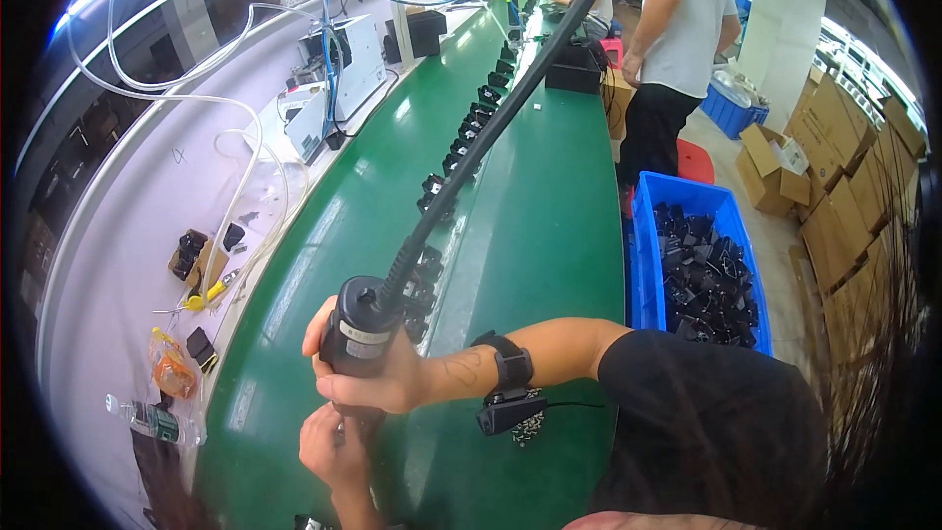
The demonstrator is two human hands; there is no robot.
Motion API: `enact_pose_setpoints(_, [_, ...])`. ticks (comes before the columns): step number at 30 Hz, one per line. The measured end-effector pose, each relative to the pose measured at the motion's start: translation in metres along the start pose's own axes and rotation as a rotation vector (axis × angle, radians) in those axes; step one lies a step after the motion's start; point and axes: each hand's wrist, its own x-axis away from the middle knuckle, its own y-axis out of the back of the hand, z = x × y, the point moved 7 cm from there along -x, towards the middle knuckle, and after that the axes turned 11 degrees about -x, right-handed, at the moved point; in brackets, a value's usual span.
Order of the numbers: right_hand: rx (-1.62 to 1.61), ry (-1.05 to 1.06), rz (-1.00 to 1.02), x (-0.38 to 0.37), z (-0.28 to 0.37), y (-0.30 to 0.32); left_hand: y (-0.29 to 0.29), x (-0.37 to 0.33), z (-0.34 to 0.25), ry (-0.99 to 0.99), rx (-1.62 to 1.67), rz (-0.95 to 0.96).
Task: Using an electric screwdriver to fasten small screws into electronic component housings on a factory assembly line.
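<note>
A black electric screwdriver stands roughly upright over the green bench, its thick black cable rising from the top toward the upper right. My right hand is wrapped round its body. Just below, my left hand has its fingers curled together near the tool's lower end. Whatever those fingers hold, and the screwdriver's tip, is hidden. Beside my right wrist, which wears a black strap with a small device, lies a pile of small screws, partly covered.
A row of black parts runs along the green bench. A blue bin full of black parts stands at right. Left, a shelf carries a plastic bottle, an orange packet and a yellow-handled tool. Two people are farther off.
</note>
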Motion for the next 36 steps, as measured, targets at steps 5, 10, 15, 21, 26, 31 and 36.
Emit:
enact_pose_setpoints(5, [-0.036, 0.003, 0.018, 0.000, 0.001, -0.007, 0.006, -0.003, -0.001, 0.055, 0.058, -0.033])
enact_pose_setpoints(10, [0.081, 0.100, 0.041, -0.003, -0.003, -0.011, 0.013, -0.012, -0.001, 0.055, -0.040, 0.015])
enact_pose_setpoints(15, [-0.032, -0.026, -0.020, -0.012, -0.020, -0.008, 0.016, 0.001, 0.030, 0.194, -0.334, 0.262])
enact_pose_setpoints(21, [0.086, 0.045, 0.012, -0.008, -0.022, 0.009, -0.014, -0.002, 0.034, 0.320, -0.292, 0.711])
enact_pose_setpoints(26, [0.099, -0.013, 0.015, 0.003, -0.038, 0.000, -0.021, 0.015, 0.047, 0.413, -0.229, 0.786])
enact_pose_setpoints(31, [0.090, -0.001, 0.044, 0.009, -0.049, -0.007, -0.007, 0.016, 0.049, 0.471, -0.185, 0.755])
enact_pose_setpoints(36, [0.103, -0.037, 0.037, 0.007, -0.034, -0.004, -0.017, 0.011, 0.056, 0.332, -0.197, 0.706])
